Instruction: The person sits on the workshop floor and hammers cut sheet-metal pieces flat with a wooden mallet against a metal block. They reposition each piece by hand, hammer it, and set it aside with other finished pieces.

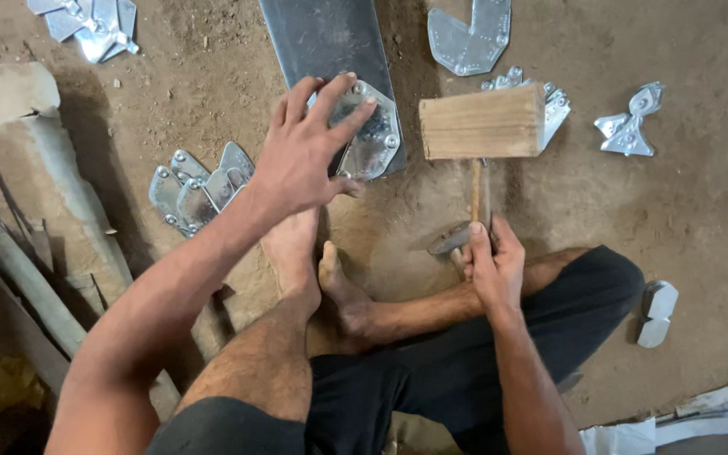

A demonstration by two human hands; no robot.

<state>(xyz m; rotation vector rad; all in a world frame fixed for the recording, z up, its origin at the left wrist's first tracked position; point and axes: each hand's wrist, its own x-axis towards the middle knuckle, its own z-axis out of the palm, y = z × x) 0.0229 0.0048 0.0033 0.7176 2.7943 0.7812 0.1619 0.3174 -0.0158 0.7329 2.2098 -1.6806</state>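
Bare dirt floor (701, 219) under me, metal brackets scattered about. My left hand (301, 152) presses spread fingers on the riveted plate (372, 135) at the long blade's (326, 38) end; my right hand (490, 265) grips the wooden mallet (482, 122), poised beside it. I judge a square blow on the plate comes next.

Mallet (482, 122): pale unfinished wood, matt, grain showing on head and thin handle. Octagonal plate (371, 135) and dark strip (326, 38) beneath it: sheet metal, the plate shiny and riveted, the strip duller grey; scattered cut pieces (200, 187) same bright galvanised-looking metal. Ground (701, 211): rough, dusty brown earth; shorts (431, 379) dark matt cloth.
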